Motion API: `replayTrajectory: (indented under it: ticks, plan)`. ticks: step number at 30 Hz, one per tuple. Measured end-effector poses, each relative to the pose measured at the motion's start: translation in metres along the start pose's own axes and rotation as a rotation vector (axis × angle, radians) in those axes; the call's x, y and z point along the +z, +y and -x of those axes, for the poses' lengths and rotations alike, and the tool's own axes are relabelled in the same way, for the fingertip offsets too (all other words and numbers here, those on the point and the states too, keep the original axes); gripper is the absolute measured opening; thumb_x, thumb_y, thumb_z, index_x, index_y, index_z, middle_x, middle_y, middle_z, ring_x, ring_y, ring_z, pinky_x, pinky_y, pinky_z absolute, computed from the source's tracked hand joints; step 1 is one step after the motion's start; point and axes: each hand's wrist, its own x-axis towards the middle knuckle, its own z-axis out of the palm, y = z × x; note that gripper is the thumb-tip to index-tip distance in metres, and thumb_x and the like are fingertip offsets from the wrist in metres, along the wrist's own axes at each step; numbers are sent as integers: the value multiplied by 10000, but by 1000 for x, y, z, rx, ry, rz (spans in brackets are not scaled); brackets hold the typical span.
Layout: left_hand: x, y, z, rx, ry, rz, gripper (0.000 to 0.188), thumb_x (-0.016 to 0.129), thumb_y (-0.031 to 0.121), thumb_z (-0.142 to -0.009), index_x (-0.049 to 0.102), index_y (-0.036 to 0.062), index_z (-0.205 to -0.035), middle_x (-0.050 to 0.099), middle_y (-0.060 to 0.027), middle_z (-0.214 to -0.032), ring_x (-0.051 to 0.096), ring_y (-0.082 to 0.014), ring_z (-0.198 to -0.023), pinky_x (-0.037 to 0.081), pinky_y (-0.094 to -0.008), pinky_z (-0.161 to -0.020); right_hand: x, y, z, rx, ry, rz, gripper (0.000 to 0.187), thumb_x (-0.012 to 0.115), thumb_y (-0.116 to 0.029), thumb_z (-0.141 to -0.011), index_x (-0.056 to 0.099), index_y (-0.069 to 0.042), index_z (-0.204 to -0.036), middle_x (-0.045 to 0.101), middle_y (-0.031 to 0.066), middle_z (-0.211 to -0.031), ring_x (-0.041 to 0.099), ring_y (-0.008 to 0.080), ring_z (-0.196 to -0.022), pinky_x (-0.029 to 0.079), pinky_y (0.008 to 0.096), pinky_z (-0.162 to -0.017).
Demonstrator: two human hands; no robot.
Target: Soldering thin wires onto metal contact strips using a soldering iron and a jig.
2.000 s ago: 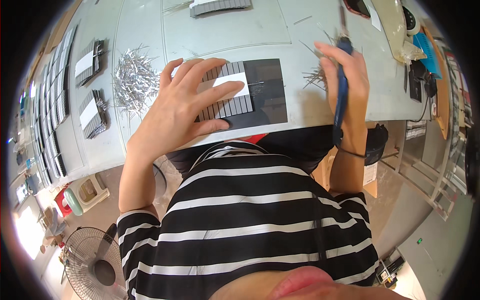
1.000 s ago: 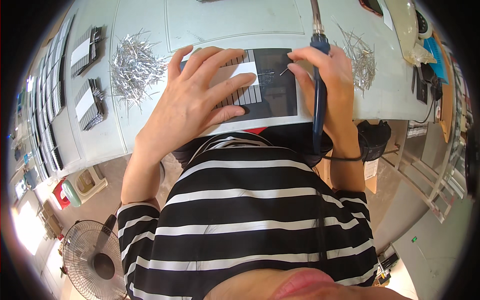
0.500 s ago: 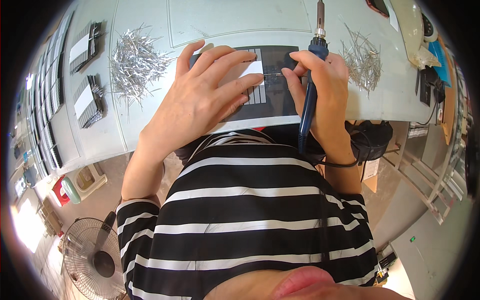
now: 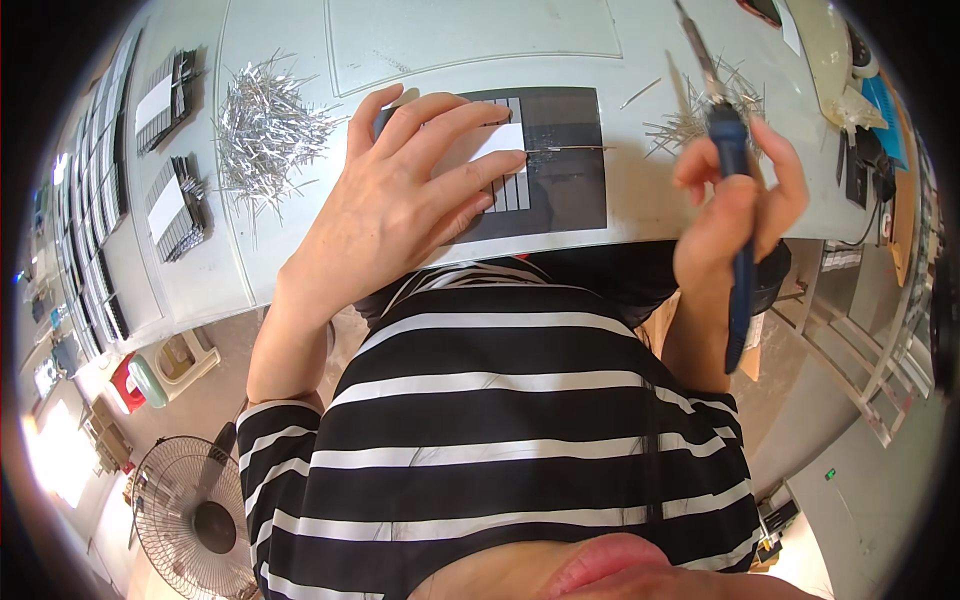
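Note:
My left hand [image 4: 385, 205] lies with its fingers spread over a black mat [image 4: 570, 200]. Under its fingertips are a white card [image 4: 509, 136] and a row of dark, light-lined strips [image 4: 514, 196]. One fingertip presses near the inner end of a thin metal ribbon [image 4: 580, 148], which runs rightward past the mat's edge. To the right of the mat, my right hand [image 4: 712, 220] is closed round the blue handle of a soldering iron [image 4: 735, 150], its metal tip pointing away from me. The hand is somewhat blurred, beside a loose heap of silvery ribbons [image 4: 690, 118].
A larger heap of silvery ribbons [image 4: 268, 130] is left of my left hand. Two bundles of dark strips, an upper [image 4: 165, 98] and a lower [image 4: 175, 210], lie farther left, beside long rows of strips [image 4: 95, 200]. A fan [image 4: 205, 520] stands at lower left.
My right hand has moved right, off the mat, with the soldering iron, now more tilted. The ribbon it was at stays on the mat. My left hand keeps its place.

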Motion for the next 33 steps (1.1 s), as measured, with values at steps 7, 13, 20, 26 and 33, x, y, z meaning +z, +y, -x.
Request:
replayTrajectory:
  ticks: [7,13,20,26,33]
  plan:
    - [-1,2,0,-16,-5,2,357,702,147,-862,703,192,-1216,569,-67,-1381,511,-297,-1268,268,-544,-1138,-28,-4,-4,243,-16,-379,244,656,-81,-945,533,18,-1131,557,55,-673,447,81,-494,314,224,-465]
    - [0,0,1,-14,-4,-1,366,703,154,-863,699,195,-1226,566,-62,-1386,509,-296,-1268,272,-544,-1132,-29,-3,-8,346,-23,-346,157,659,49,-860,550,9,-967,555,44,-641,441,66,-474,313,211,-448]
    - [1,0,1,-14,-3,-14,374,702,155,-862,694,202,-1234,567,-58,-1386,505,-298,-1269,274,-545,-1132,-26,-8,-11,392,105,-310,106,638,-5,-853,545,3,-803,565,46,-630,410,44,-447,288,194,-425]
    - [2,0,0,-16,-3,-3,362,698,157,-865,695,204,-1225,566,-61,-1386,503,-299,-1272,271,-548,-1136,-19,-11,-15,285,73,-120,165,572,-23,-869,465,-22,-744,454,20,-560,275,47,-423,405,231,-589]
    - [1,1,0,-13,-1,-6,356,699,138,-858,700,203,-1208,571,-63,-1377,506,-297,-1270,270,-546,-1141,-17,-8,-15,237,3,-302,109,637,30,-838,552,-4,-779,573,23,-659,397,25,-499,305,204,-471]
